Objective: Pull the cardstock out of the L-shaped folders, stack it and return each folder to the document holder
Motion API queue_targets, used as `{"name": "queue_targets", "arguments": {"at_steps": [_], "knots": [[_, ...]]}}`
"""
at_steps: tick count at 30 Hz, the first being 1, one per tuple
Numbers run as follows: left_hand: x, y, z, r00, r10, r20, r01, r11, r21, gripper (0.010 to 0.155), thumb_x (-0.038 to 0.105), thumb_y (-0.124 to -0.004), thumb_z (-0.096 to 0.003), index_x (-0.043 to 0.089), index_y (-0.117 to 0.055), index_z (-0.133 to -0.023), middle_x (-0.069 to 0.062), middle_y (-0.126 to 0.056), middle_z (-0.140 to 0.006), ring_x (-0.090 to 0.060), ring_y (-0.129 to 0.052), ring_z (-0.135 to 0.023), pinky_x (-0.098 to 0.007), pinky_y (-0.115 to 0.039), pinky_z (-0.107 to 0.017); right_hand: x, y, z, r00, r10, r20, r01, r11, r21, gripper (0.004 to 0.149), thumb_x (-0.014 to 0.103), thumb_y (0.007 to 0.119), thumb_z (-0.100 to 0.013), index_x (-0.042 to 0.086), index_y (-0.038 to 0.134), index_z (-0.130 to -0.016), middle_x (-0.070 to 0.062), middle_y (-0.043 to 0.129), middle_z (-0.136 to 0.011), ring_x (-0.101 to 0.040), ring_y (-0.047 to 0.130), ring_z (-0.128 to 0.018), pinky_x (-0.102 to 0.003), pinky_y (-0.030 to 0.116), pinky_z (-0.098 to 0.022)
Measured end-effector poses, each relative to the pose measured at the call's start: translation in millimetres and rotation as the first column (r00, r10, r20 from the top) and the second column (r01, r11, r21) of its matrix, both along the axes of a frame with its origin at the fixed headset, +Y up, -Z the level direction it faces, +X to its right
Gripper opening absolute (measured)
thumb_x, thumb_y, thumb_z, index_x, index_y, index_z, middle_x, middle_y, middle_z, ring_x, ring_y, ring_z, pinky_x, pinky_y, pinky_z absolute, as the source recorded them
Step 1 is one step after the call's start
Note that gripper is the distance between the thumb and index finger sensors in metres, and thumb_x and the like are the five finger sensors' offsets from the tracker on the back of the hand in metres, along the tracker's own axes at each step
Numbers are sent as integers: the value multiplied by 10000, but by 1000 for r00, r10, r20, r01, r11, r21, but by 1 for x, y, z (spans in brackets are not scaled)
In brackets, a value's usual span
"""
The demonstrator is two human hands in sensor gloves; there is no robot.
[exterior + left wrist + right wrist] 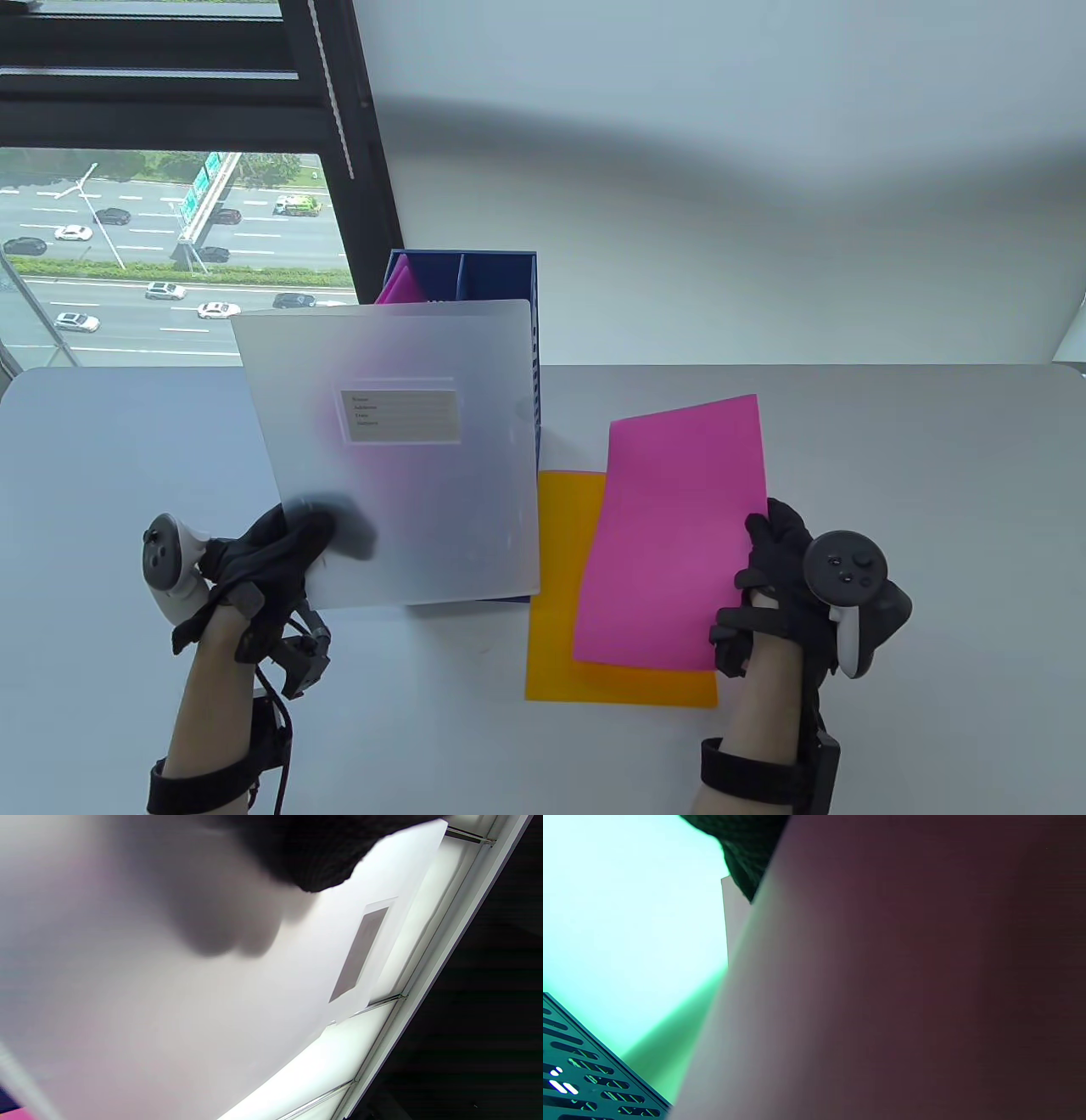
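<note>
Folder point(399, 450) pinched at its corner in my left hand point(254, 552); right hand point(780, 577) gripped pink sheet point(679, 526), needing squaring over the orange sheet point(560, 594).

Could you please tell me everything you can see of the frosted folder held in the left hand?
The frosted folder is a translucent, whitish plastic sleeve, roughly square, with a lined label pocket near its middle. It is held up off the table, tilted slightly, in front of the blue document holder. The left hand pinches its lower left corner, fingers showing as a dark blur through the plastic. A faint pink tint shows through it; whether cardstock remains inside cannot be told.
</note>
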State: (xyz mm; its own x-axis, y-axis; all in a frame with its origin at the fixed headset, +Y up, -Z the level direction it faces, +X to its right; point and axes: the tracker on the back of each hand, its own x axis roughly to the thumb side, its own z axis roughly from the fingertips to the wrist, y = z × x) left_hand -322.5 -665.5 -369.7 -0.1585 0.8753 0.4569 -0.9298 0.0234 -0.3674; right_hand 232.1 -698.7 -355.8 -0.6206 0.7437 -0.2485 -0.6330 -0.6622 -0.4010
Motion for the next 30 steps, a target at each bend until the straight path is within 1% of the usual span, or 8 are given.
{"name": "queue_targets", "arguments": {"at_steps": [9,13,18,21,22,23,28,30], "knots": [[0,0,0,1000,6,3,-6,1000,1,419,358,-751,-584,179,-838,-953,-55,-957,-813,-294,-1046,-652,-564,-709,-666,-29,-35,-25,997,28,-75,-39,989,-143,414,386,851,-567,213,821,-942,11,1002,-676,-77,956,-303,-433,705,-662],[0,0,0,1000,11,7,-11,1000,0,421,359,-751,-584,174,-837,-953,-57,-957,-812,-294,-1046,-649,-563,-711,-665,-45,-45,-31,988,137,-78,-150,967,-206,540,387,874,-557,215,700,-1038,-14,920,-838,-113,969,-426,-465,645,-708],[1,0,0,1000,12,8,-12,1000,0,422,361,-752,-584,174,-839,-951,-57,-958,-810,-292,-1047,-647,-562,-711,-665,-64,-57,-37,935,346,-80,-353,887,-297,698,456,898,-533,225,575,-1107,-39,798,-978,-186,938,-589,-500,552,-743],[1,0,0,1000,11,10,-11,1000,0,421,363,-752,-585,174,-839,-951,-57,-959,-808,-292,-1048,-645,-562,-712,-665,-73,-66,-41,912,394,-113,-406,832,-378,787,474,928,-513,240,507,-1136,-81,620,-1094,-254,862,-698,-537,456,-764],[1,0,-1,1000,10,10,-10,1000,-1,420,364,-753,-584,176,-840,-949,-55,-960,-808,-291,-1049,-642,-561,-713,-664,-77,-70,-43,894,421,-155,-444,778,-444,798,496,925,-510,252,498,-1139,-80,550,-1126,-262,812,-751,-548,409,-772],[1,0,-1,1000,10,11,-10,1000,-2,421,364,-752,-585,175,-839,-951,-56,-959,-809,-290,-1048,-644,-560,-712,-665,-78,-69,-43,885,435,-169,-460,757,-464,738,520,867,-537,268,512,-1133,-65,525,-1136,-242,779,-783,-546,397,-778],[2,-1,-1,1000,5,13,-5,1000,-2,421,363,-753,-584,173,-841,-950,-56,-960,-807,-292,-1048,-642,-561,-712,-664,-79,-64,-43,889,431,-153,-453,781,-431,743,518,903,-521,267,548,-1123,-68,523,-1139,-271,731,-843,-553,352,-780],[3,-1,-1,1000,4,15,-4,1000,-2,421,364,-753,-584,175,-840,-950,-56,-960,-807,-291,-1048,-643,-561,-713,-664,-77,-53,-40,905,406,-126,-421,822,-383,738,517,900,-524,265,552,-1124,-67,539,-1134,-268,732,-846,-552,353,-781]]}}
